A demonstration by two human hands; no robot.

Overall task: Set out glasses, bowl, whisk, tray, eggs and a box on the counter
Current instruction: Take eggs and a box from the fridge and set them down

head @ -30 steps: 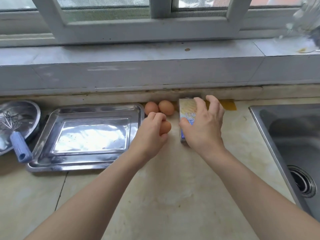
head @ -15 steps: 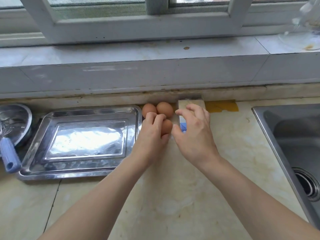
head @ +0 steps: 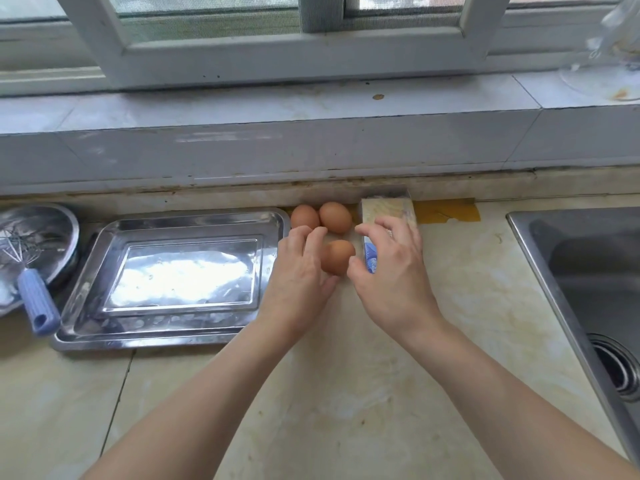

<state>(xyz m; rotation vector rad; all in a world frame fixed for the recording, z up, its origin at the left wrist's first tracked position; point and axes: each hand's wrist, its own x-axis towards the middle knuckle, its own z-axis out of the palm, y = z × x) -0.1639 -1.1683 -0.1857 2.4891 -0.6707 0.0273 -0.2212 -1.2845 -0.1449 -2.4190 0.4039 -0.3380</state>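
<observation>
Eggs (head: 335,217) are set at the back of the counter (head: 346,393), two of them side by side and touching, between the steel tray (head: 180,220) and the box (head: 388,207). A third egg (head: 339,257) is seen just in front of that pair, and it is grasped by the left hand (head: 298,275). The fingers are curled over its left side and the thumb is tucked under its near end. Whether it rests on the counter cannot be told.

The box is stood on the counter right of the eggs, with its far end against the foot of the wall. It is grasped by the right hand (head: 393,275), which is arched over it from above. The thumb is laid against the blue left face and the fingers are curled over the yellow top. Both forearms are stretched in from the bottom edge and draw together toward the eggs.

The tray is laid flat just left of the eggs. Further left a steel bowl (head: 57,220) is partly cut off by the frame. A whisk (head: 36,299) is held in it, with the wires inside and the blue handle leaning out over the rim, just beside the tray's near left corner.

A steel sink (head: 554,271) is set into the counter at the right, well apart from the box. A yellow patch (head: 446,213) is stuck to the counter behind the box. On the window sill (head: 277,105) at the far right a clear glass item (head: 609,46) is seen, too blurred to be named further.
</observation>
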